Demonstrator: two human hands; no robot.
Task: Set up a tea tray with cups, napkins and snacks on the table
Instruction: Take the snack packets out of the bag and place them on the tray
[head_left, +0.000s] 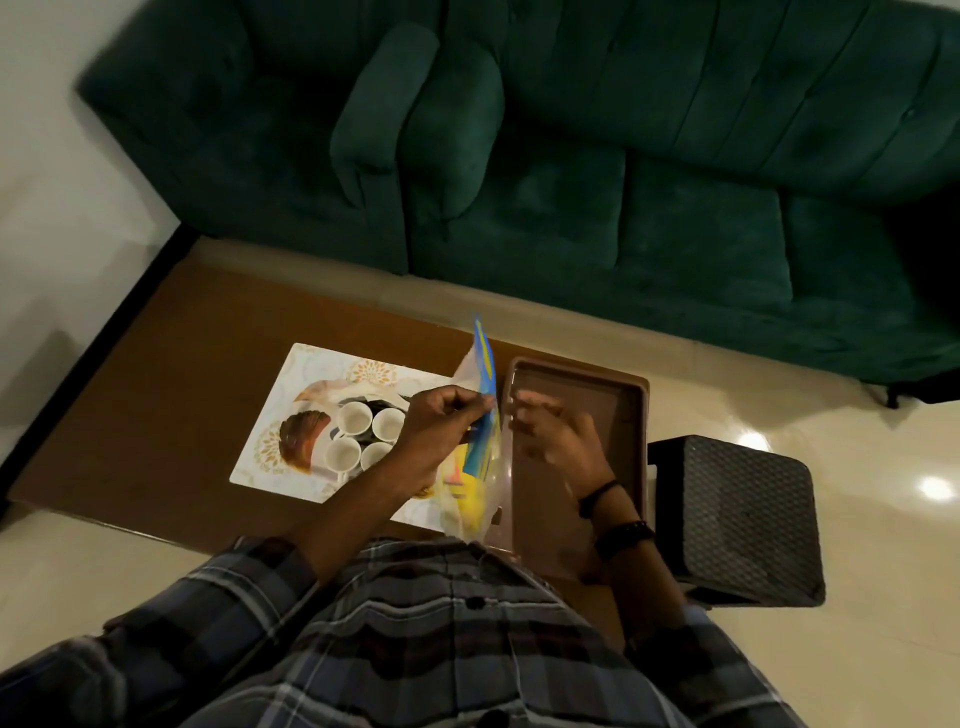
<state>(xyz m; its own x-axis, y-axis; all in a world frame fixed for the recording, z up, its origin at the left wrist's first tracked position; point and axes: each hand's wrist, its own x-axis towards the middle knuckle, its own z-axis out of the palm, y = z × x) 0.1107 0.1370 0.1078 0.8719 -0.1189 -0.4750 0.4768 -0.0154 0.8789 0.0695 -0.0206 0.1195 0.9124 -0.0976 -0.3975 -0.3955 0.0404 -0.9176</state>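
Pinching a blue-yellow plastic snack packet (485, 371) upright, left hand (441, 422) likely means to open it. Right hand (558, 441), three o'clock, spreads empty.

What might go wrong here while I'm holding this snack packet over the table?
1. The blue and yellow plastic snack packet is only pinched at its edge by the left hand. It may slip or spill onto the four white cups close beside it.
2. The brown rectangular tray lies at the right end of the brown table, so the blurred right hand might nudge it off.
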